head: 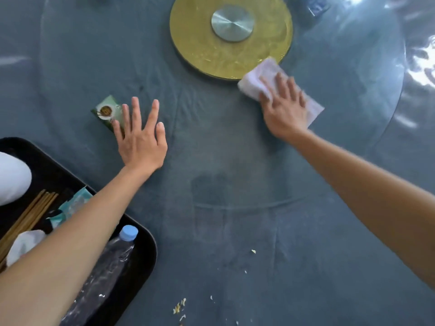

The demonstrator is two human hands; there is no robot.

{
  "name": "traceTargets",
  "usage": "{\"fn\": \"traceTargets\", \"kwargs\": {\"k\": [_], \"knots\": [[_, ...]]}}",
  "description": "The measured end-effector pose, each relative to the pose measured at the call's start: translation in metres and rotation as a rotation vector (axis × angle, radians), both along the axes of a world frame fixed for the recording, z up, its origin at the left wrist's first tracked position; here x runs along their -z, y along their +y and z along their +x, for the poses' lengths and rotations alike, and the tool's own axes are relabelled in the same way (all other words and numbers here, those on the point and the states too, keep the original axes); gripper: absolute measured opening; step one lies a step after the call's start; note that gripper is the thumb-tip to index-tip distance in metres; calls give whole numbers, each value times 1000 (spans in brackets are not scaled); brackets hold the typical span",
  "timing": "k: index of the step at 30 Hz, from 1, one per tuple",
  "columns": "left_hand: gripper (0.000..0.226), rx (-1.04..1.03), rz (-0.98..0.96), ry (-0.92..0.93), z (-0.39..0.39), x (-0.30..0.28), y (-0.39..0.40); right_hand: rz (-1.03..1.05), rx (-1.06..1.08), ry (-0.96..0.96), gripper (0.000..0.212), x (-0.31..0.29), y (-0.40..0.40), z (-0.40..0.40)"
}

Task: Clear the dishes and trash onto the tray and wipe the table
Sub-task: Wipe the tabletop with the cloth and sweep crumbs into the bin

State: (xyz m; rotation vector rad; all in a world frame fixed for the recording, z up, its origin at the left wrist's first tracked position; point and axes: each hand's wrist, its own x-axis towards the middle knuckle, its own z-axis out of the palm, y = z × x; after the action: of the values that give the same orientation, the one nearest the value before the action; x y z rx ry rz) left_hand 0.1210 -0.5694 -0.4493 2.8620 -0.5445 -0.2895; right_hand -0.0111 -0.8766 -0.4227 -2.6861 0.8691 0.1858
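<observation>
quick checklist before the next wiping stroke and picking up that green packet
1. Cloth under the right hand: ok, straight fingers press it flat on the table.
2. Left hand free for the green packet: ok, open, fingers spread, holding nothing.
3. Packet gripped: not ok, it lies on the table beside the fingertips.
4. Room on the tray: cannot tell, the left arm hides much of it; a bottle, chopsticks and wrappers lie there.
5. Crumbs cleared: not ok, bits remain at the near edge.
6. Cloth clear of the gold disc: not ok, a corner overlaps its rim.
</observation>
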Motion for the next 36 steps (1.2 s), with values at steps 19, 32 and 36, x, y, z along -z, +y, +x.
{"fn": "traceTargets", "kwargs": {"k": [19, 32, 36], "knots": [[56, 133, 23, -65, -13, 11, 12, -21, 21, -41, 51, -2, -55, -10], [58, 3, -111, 120, -52, -5, -39, -75, -793, -112, 52, 19, 66, -61], [59, -179, -101, 60, -91, 2, -29, -51, 86, -53, 54, -1, -31, 4]]}}
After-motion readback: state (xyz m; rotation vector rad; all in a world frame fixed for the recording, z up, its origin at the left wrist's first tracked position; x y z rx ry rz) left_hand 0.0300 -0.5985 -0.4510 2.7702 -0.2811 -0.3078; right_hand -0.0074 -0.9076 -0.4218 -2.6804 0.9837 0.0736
